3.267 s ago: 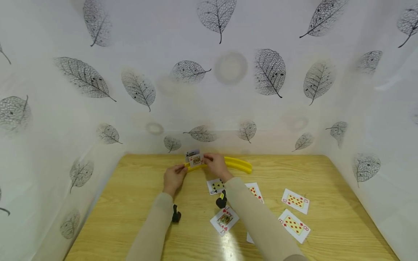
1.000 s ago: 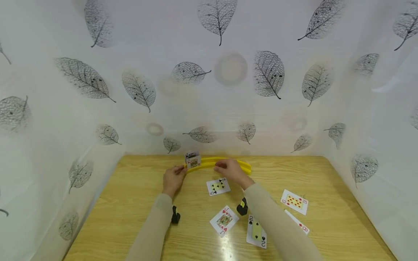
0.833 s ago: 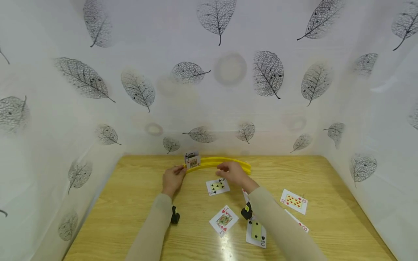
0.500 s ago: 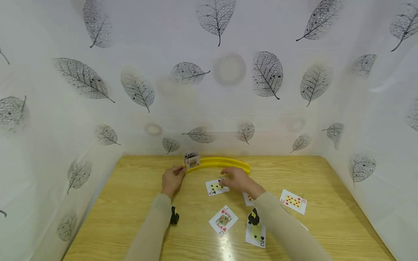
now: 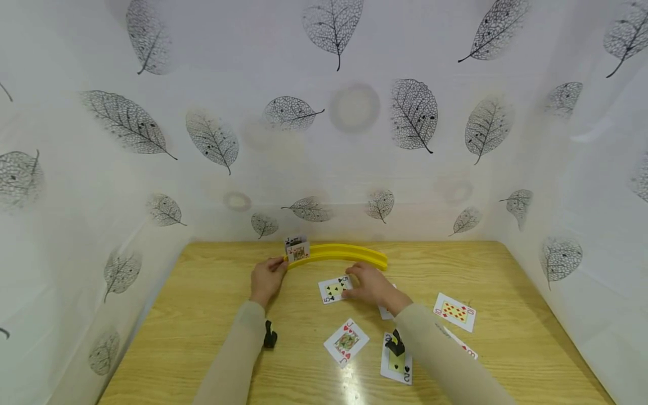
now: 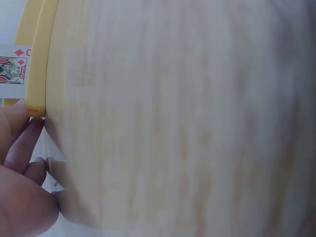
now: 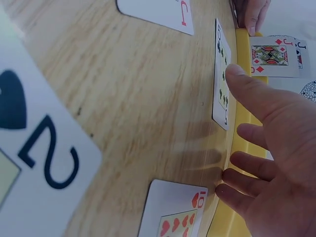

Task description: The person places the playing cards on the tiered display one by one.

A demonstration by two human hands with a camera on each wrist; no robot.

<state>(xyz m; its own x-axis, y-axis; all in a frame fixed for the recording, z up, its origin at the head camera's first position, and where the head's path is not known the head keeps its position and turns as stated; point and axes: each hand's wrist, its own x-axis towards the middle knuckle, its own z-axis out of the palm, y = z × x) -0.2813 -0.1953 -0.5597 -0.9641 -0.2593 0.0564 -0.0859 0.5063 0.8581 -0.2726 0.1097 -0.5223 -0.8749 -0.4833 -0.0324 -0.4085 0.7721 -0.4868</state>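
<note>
A curved yellow playing-card holder [image 5: 349, 250] stands at the back of the table. In its left end are a jack of diamonds [image 7: 269, 55] and, behind it, a black jack [image 7: 299, 54], both upright. My left hand [image 5: 266, 279] pinches that end of the holder between thumb and fingers. My right hand [image 5: 372, 286] is over the five of clubs [image 5: 332, 290], which lies face up in front of the holder. Its thumb and fingers are spread, and the thumb tip overlaps the card in the right wrist view.
Also face up are a jack of hearts [image 5: 346, 342], a two of spades [image 5: 394, 368], a ten of hearts [image 7: 175, 210] partly under my right wrist, a ten of diamonds [image 5: 454, 313] and an eight of diamonds [image 5: 462, 344] half covered by my sleeve. A leaf-patterned white curtain [image 5: 349, 163] surrounds the table.
The jack of diamonds went into the holder's left end and my right hand let it go. That hand then moved right and down to the five of clubs. My left hand stayed at the holder.
</note>
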